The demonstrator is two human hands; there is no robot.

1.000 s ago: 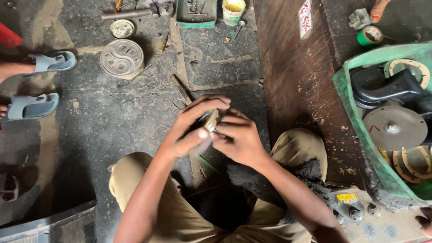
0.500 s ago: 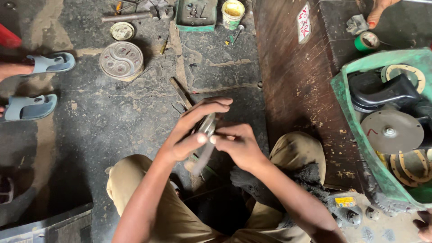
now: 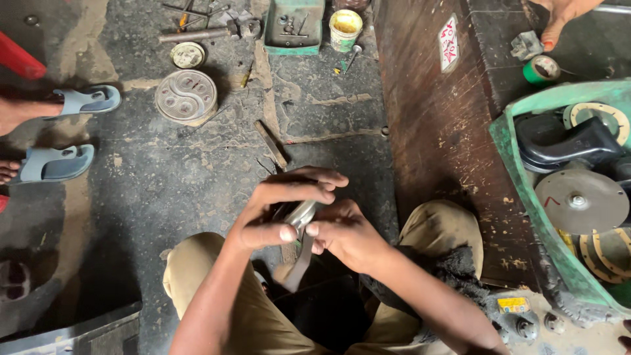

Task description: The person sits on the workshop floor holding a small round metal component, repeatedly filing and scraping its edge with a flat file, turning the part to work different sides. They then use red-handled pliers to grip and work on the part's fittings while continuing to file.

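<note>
I sit with my knees apart over a dark, stained concrete floor. My left hand (image 3: 276,210) and my right hand (image 3: 345,230) meet in front of me around a small greyish metal part (image 3: 301,213). The fingers of both hands are closed on it. A narrow grey metal strip (image 3: 299,263) hangs down from the part between my hands. The part's upper side is hidden under my left fingers.
A green crate (image 3: 519,171) of metal discs and black housings stands at right beside a dark wooden board (image 3: 434,125). A round grey metal cover (image 3: 186,96), a yellow-filled tin (image 3: 346,27), a green tray (image 3: 294,29) and tools lie ahead. Another person's sandalled feet (image 3: 56,135) are at left, a hand (image 3: 559,16) at top right.
My hands have shifted slightly on the part, and the metal strip hangs lower between them than a second ago. The view has tilted a little.
</note>
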